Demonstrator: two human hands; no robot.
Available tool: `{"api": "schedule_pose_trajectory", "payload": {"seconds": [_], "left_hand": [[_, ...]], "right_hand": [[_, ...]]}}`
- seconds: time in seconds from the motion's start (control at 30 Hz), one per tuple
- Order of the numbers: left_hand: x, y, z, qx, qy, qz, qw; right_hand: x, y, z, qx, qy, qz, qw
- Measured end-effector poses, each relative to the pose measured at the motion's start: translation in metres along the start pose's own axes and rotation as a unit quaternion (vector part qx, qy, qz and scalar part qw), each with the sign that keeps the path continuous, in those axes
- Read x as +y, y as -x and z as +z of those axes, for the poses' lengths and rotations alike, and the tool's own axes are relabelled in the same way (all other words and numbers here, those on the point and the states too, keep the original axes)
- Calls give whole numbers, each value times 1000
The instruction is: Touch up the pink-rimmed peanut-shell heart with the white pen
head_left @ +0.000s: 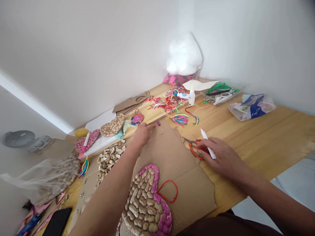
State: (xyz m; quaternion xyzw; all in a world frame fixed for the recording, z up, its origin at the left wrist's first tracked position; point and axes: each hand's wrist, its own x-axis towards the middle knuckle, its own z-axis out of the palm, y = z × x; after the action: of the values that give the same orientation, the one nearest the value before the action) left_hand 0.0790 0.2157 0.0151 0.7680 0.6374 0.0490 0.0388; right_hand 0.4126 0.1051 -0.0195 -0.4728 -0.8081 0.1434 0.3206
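My left hand (143,133) reaches over the cardboard sheet (169,147) with its index finger stretched out. Just past the fingertip lies a small purple cap (158,123); no contact can be made out. In my right hand (219,151) is a white marker (208,144), its end pointing up and away. Red-handled pliers (193,149) lie beside and partly under that hand. Nearest me, a heart-shaped piece covered in peanut shells (145,203) rests on the cardboard, its right and upper edge coloured purple. A red cord loop (172,191) extends from the heart's notch.
Loose peanut shells (110,159) lie left of my forearm. Behind are colourful tassels (180,119), tangled threads (169,98), a white glue bottle (192,96) and a tool tray (223,91). A plastic packet (253,106) sits at right, a phone (57,221) at lower left.
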Motion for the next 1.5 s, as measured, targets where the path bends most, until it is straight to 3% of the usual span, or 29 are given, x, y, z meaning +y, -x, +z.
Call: {"api": "schedule_pose_trajectory", "payload": {"seconds": [0.23,0.6,0.9,1.07,1.23,1.5], "left_hand": [[-6,21,-1,12,41,-8,999],[9,29,-2,4,38,-4,999],[8,29,-4,5,22,4,1000],[22,30,-6,15,18,24,999],[35,16,4,-19,-1,76,997],[23,19,-1,-22,16,64,998]], "right_hand": [[-1,0,-1,7,3,-12,1000],[-1,-2,-2,3,-2,-3,1000],[-1,-1,-1,9,-3,-9,1000],[1,0,2,0,7,-2,1000],[1,-1,1,-1,3,-2,1000],[1,-1,1,4,-1,-5,1000]]}}
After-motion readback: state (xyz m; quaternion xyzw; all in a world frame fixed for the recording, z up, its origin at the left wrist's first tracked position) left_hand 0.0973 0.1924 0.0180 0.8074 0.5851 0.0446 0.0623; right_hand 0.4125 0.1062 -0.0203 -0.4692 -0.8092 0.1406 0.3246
